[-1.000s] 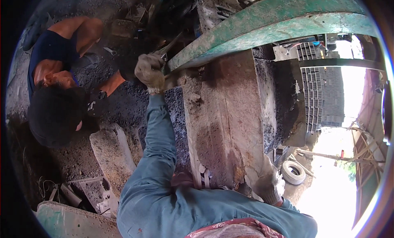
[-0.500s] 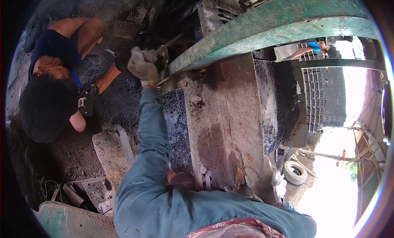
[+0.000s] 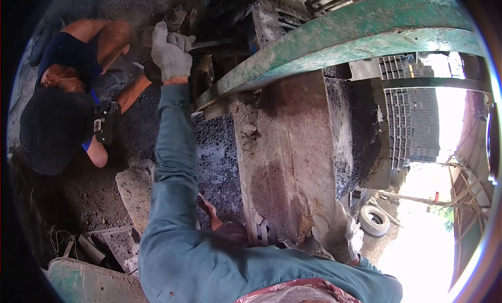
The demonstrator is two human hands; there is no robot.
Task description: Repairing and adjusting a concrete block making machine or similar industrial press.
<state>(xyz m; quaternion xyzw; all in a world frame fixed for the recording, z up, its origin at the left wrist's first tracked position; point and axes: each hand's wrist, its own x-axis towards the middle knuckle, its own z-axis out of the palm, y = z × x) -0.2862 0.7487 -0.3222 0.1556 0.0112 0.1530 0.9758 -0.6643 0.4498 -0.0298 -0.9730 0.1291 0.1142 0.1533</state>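
My left hand (image 3: pixel 171 51), in a pale work glove, is stretched far forward beside the green beam (image 3: pixel 293 52). Its fingers are curled round the end of a thin metal rod (image 3: pixel 212 43), which points right into shadow; the thumb sticks up. My right hand (image 3: pixel 349 244), in a grey-white glove, rests at the near right, against the torn lower edge of a large rusty, dust-covered metal panel (image 3: pixel 293 156). Its fingers blend into that edge and do not show clearly. Dark granular material (image 3: pixel 217 162) lies between my left sleeve and the panel.
At the left a person (image 3: pixel 57 120) in a dark cap crouches close to my left hand, one arm reaching toward it. A dusty slab (image 3: pixel 133 193) lies below. A green metal edge (image 3: pixel 94 282) is at the lower left. Right are a tyre (image 3: pixel 375 220) and stacked grey blocks (image 3: pixel 410 109).
My left hand has moved up and left, and the rod has swung to nearly level. The right hand stays in place. The crouching person has shifted slightly.
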